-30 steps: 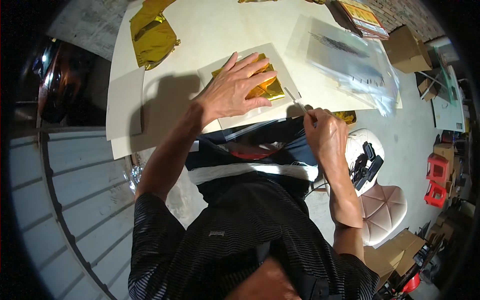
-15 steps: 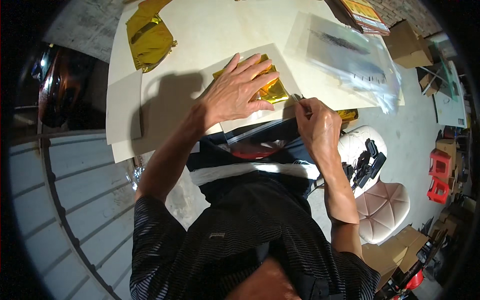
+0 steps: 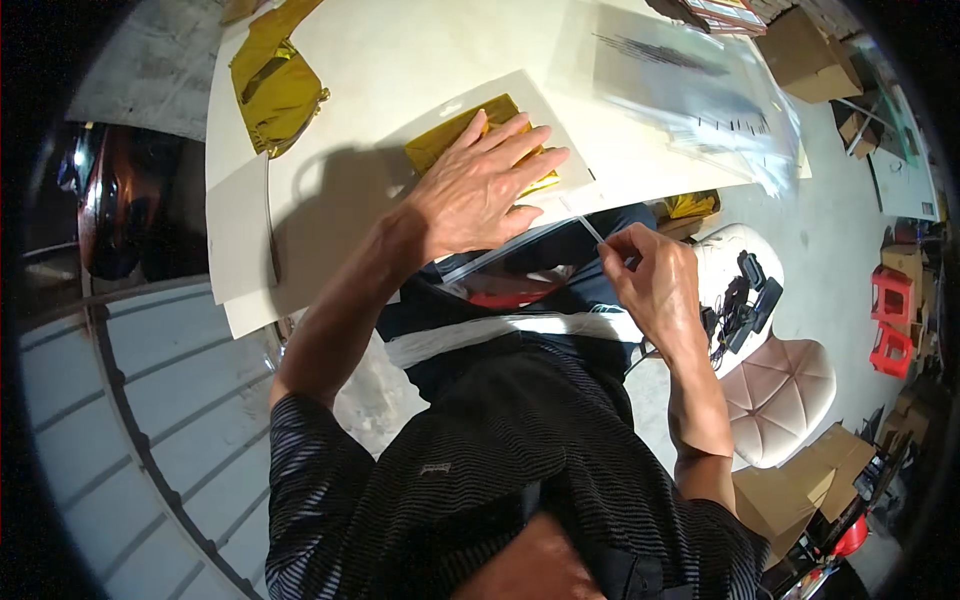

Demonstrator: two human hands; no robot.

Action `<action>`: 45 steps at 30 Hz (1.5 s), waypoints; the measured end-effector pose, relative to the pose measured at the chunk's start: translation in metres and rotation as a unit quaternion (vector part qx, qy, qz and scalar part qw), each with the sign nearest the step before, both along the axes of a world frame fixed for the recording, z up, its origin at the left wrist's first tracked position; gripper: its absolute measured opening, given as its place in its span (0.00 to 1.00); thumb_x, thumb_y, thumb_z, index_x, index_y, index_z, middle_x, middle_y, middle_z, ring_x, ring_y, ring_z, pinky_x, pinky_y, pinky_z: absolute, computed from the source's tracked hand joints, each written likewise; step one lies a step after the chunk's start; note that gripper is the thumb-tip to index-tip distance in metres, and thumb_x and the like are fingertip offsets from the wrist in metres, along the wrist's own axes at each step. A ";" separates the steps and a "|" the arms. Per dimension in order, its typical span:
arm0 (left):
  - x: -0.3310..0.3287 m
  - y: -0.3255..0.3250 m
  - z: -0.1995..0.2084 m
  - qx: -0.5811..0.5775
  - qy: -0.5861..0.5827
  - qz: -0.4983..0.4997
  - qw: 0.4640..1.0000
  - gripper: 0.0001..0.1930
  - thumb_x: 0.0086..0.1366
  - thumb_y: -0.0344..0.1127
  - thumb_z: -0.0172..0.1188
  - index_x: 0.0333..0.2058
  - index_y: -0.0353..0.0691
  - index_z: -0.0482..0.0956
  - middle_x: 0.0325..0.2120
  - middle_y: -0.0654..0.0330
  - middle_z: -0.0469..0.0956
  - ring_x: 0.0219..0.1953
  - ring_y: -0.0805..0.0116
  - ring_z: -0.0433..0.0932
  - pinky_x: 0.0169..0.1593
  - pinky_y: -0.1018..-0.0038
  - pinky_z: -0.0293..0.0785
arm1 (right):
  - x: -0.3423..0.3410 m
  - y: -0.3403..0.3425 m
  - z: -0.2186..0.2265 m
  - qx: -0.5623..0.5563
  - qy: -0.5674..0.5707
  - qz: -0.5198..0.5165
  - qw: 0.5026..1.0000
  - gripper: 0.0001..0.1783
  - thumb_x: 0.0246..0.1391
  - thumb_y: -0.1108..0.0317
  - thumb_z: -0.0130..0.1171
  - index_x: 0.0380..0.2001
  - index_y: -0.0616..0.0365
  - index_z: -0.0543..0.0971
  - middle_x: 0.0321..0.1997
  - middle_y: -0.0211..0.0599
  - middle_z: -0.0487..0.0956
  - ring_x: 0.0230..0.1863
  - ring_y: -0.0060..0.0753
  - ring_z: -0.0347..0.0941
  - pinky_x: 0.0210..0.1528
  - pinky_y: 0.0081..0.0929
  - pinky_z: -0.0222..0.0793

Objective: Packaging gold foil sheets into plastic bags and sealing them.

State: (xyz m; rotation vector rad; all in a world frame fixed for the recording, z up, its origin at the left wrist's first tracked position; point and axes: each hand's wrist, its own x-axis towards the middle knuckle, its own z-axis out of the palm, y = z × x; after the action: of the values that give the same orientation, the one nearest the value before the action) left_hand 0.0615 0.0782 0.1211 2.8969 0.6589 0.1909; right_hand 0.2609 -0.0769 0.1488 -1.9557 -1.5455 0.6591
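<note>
My left hand (image 3: 482, 185) lies flat with fingers spread on a folded gold foil packet (image 3: 428, 146), pressing it down near the table's front edge. Under the packet is a pale, see-through sleeve (image 3: 530, 95) with a small slot at one end. My right hand (image 3: 658, 278) hangs just off the table edge. Between thumb and forefinger it pinches a thin white strip (image 3: 587, 226), whose far end reaches the sleeve's near corner. Whether the strip is still joined there I cannot tell.
Crumpled gold foil (image 3: 275, 100) lies at the table's far left, a grey board (image 3: 240, 225) nearer. Clear plastic bags (image 3: 690, 100) are piled at the right. A stool (image 3: 780, 400) and a white seat with black devices (image 3: 745, 295) stand to my right.
My right hand has pulled back from the sleeve's corner, toward me and to the right, drawing the white strip out into view. My left hand stays on the packet.
</note>
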 end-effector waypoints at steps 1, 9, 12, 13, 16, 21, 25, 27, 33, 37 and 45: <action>0.000 0.000 0.000 0.001 0.001 -0.001 1.000 0.36 0.63 0.48 0.61 0.67 0.49 0.62 0.69 0.51 0.59 0.72 0.54 0.53 0.74 0.47 0.42 | 0.000 0.001 0.000 -0.010 -0.002 -0.004 1.000 0.07 0.51 0.72 0.65 0.30 0.68 0.82 0.24 0.47 0.82 0.22 0.35 0.79 0.30 0.28 0.73; -0.001 0.000 -0.001 0.001 0.010 0.010 1.000 0.34 0.65 0.43 0.58 0.68 0.48 0.60 0.69 0.52 0.59 0.73 0.54 0.53 0.74 0.47 0.43 | -0.005 0.001 0.002 -0.022 0.027 -0.007 0.999 0.09 0.52 0.71 0.65 0.31 0.68 0.83 0.24 0.48 0.83 0.24 0.34 0.80 0.31 0.28 0.75; -0.001 0.001 -0.003 0.004 -0.003 0.012 1.000 0.33 0.65 0.42 0.58 0.68 0.48 0.61 0.68 0.53 0.60 0.72 0.54 0.53 0.74 0.47 0.43 | -0.004 0.004 -0.003 -0.016 0.025 0.007 1.000 0.09 0.52 0.71 0.64 0.32 0.69 0.83 0.24 0.48 0.83 0.24 0.34 0.81 0.32 0.28 0.75; 0.000 0.001 -0.003 0.004 -0.003 0.011 1.000 0.33 0.65 0.42 0.58 0.68 0.48 0.61 0.68 0.53 0.60 0.72 0.54 0.53 0.74 0.47 0.43 | -0.004 0.006 -0.005 -0.023 0.013 0.011 1.000 0.09 0.52 0.71 0.64 0.31 0.69 0.83 0.24 0.48 0.83 0.25 0.34 0.81 0.33 0.28 0.76; 0.000 0.001 -0.002 -0.002 -0.007 0.011 1.000 0.33 0.65 0.41 0.58 0.67 0.47 0.62 0.68 0.53 0.60 0.72 0.54 0.53 0.74 0.47 0.44 | -0.002 0.012 -0.003 -0.025 0.006 -0.011 1.000 0.10 0.52 0.71 0.65 0.32 0.70 0.83 0.24 0.48 0.83 0.25 0.36 0.82 0.33 0.29 0.76; -0.004 0.011 -0.009 -0.024 -0.053 0.001 0.998 0.31 0.68 0.50 0.55 0.66 0.46 0.65 0.67 0.51 0.61 0.72 0.53 0.55 0.74 0.49 0.45 | 0.000 0.025 -0.008 0.009 -0.039 -0.032 0.999 0.11 0.51 0.70 0.65 0.31 0.70 0.83 0.24 0.50 0.83 0.26 0.40 0.82 0.34 0.31 0.77; -0.010 0.033 -0.016 0.065 -0.074 0.016 0.995 0.30 0.68 0.51 0.56 0.66 0.50 0.65 0.67 0.52 0.62 0.72 0.53 0.54 0.74 0.49 0.45 | -0.004 0.033 -0.007 0.025 -0.077 -0.034 0.996 0.11 0.51 0.69 0.64 0.30 0.69 0.83 0.23 0.52 0.82 0.26 0.45 0.83 0.34 0.33 0.77; -0.009 0.038 -0.015 0.071 -0.068 0.017 0.995 0.28 0.69 0.48 0.56 0.66 0.53 0.66 0.67 0.53 0.62 0.72 0.53 0.54 0.73 0.50 0.46 | -0.007 0.037 -0.009 0.044 -0.089 -0.043 0.994 0.10 0.51 0.69 0.64 0.29 0.68 0.83 0.23 0.52 0.81 0.25 0.46 0.82 0.33 0.33 0.77; -0.005 0.032 -0.019 0.077 -0.009 0.004 0.997 0.27 0.71 0.46 0.53 0.68 0.59 0.62 0.69 0.54 0.58 0.72 0.53 0.54 0.73 0.50 0.46 | -0.017 0.053 -0.015 0.088 -0.127 -0.056 0.986 0.08 0.51 0.69 0.65 0.29 0.65 0.84 0.22 0.50 0.81 0.24 0.47 0.81 0.32 0.34 0.76; -0.004 0.033 -0.020 0.082 -0.006 0.009 0.997 0.27 0.72 0.46 0.51 0.68 0.63 0.61 0.70 0.54 0.56 0.73 0.53 0.52 0.74 0.50 0.43 | -0.016 0.049 -0.019 0.118 -0.055 -0.026 0.991 0.06 0.51 0.73 0.66 0.32 0.65 0.84 0.31 0.48 0.84 0.29 0.43 0.83 0.34 0.33 0.76; -0.003 0.034 -0.019 0.071 0.012 0.003 0.997 0.26 0.73 0.46 0.49 0.68 0.67 0.61 0.71 0.54 0.53 0.73 0.53 0.49 0.74 0.50 0.40 | -0.006 0.035 -0.020 0.112 -0.076 -0.033 0.990 0.07 0.49 0.71 0.70 0.33 0.59 0.85 0.28 0.40 0.81 0.26 0.36 0.78 0.30 0.31 0.72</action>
State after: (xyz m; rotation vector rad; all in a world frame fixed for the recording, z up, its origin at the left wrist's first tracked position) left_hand 0.0582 0.1123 0.1019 3.0378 0.6856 0.2124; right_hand 0.2551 -0.0416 0.1284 -1.9129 -1.5620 0.2984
